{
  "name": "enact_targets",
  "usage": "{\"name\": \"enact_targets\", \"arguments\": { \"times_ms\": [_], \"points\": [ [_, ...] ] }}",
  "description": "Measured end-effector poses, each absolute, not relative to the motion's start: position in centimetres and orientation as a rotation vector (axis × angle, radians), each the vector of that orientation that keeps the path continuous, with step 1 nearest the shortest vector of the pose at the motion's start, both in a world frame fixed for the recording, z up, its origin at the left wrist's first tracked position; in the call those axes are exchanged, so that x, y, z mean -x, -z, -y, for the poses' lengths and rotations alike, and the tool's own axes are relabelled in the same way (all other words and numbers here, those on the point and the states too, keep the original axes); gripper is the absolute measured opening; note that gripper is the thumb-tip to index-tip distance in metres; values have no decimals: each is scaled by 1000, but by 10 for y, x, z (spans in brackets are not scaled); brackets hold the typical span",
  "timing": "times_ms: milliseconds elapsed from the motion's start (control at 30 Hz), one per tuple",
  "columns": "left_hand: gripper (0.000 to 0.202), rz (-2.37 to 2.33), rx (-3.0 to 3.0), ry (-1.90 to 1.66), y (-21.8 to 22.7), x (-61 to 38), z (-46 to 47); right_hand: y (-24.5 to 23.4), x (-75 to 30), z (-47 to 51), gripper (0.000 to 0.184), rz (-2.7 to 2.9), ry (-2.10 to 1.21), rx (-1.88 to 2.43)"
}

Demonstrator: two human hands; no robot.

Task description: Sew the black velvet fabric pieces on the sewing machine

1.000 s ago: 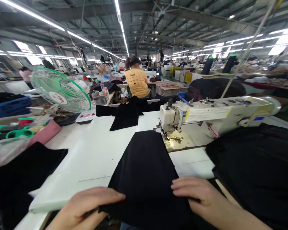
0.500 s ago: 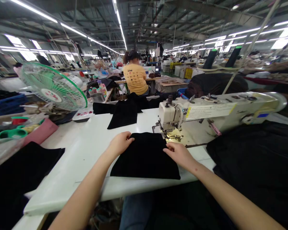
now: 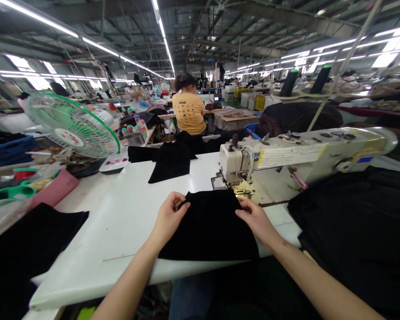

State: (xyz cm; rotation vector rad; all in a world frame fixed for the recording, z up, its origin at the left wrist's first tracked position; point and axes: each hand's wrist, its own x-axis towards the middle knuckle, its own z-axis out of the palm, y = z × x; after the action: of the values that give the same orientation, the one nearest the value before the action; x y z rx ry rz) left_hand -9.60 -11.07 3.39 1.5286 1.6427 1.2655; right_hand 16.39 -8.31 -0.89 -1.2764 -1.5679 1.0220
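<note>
A black fabric piece [image 3: 210,226] lies flat on the white sewing table [image 3: 130,213] in front of me. My left hand [image 3: 169,215] pinches its far left corner, fingers closed on the cloth. My right hand [image 3: 255,216] grips the far right corner, just below the presser foot [image 3: 237,190] of the cream sewing machine [image 3: 286,155]. The cloth's far edge sits close to the needle plate.
More black fabric lies farther back on the table [image 3: 170,162], on the left [image 3: 26,240] and in a pile on the right [image 3: 353,222]. A green fan [image 3: 71,126] stands at the left. A person in a yellow shirt [image 3: 189,112] sits ahead, facing away.
My hands moved from the near edge of the black piece up to its far corners. Since half a second ago they have drawn the cloth slightly back toward me and pinched the corners.
</note>
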Motion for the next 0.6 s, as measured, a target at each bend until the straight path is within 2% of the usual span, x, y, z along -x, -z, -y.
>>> {"name": "enact_targets", "arguments": {
  "times_ms": [100,200,300,400,500,600],
  "points": [
    [24,-1462,-1318,-1470,-43,87,130,-6,-164,89,32,1465,-1205,1215],
    [20,-1389,-1231,-1530,-53,79,144,-19,-167,94,45,1363,-1131,1267],
    [19,-1384,-1223,-1574,-64,75,156,-28,-178,101,47,1325,-992,1316],
    [14,-1401,-1257,-1632,-75,71,165,-30,-193,111,41,1276,-957,1311],
    [18,-1375,-1248,-1665,-82,67,171,-29,-206,117,35,1165,-994,1256],
    [19,-1297,-1140,-1702,-84,62,171,-34,-211,120,42,935,-1128,1218]
  ]
}}
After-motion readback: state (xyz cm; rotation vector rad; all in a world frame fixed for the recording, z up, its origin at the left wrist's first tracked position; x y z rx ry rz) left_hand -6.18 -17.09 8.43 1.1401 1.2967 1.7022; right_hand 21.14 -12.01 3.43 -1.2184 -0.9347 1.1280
